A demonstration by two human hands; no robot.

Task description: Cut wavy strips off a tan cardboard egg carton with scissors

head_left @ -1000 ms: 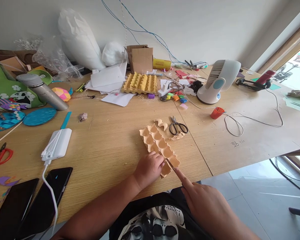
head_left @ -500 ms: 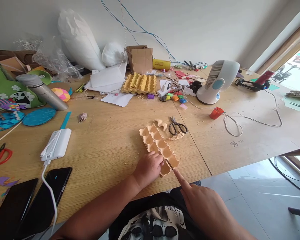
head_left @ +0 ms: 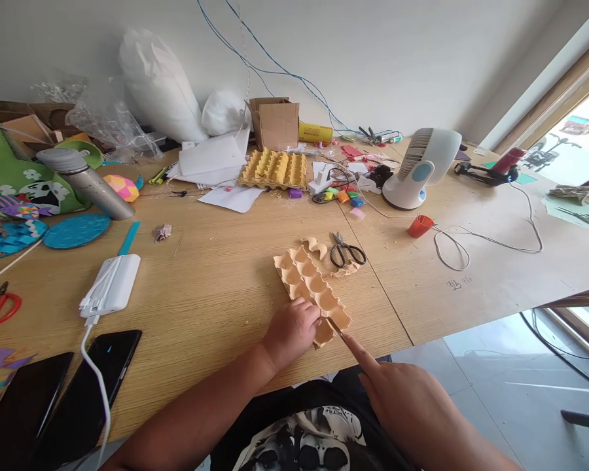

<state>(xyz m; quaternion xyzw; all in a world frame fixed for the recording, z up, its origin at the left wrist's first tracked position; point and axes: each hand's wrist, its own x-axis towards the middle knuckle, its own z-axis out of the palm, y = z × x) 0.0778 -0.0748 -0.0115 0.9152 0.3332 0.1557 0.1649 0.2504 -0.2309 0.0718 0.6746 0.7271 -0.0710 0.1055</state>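
Note:
A tan egg carton (head_left: 317,282) with two rows of cups lies at a slant near the table's front edge. My left hand (head_left: 294,324) is closed over its near left side, with curled fingers pressing on it. My right hand (head_left: 402,392) grips a thin knife (head_left: 334,326), index finger stretched along its back; the handle is hidden in the palm. The blade's tip touches the carton beside my left fingertips, between cups near the close end. Black-handled scissors (head_left: 347,251) and torn carton strips (head_left: 315,247) lie just beyond the carton.
A yellow egg tray (head_left: 273,169), a cardboard box (head_left: 277,123) and a white fan (head_left: 422,169) stand toward the back. A red cup (head_left: 420,226) is on the right. At left lie a power bank (head_left: 110,284), phones (head_left: 91,386) and red scissors (head_left: 0,306).
The view has tilted and turned slightly. My left hand keeps its hold on the carton, and the knife stays at nearly the same spot, with my right hand shifted very slightly.

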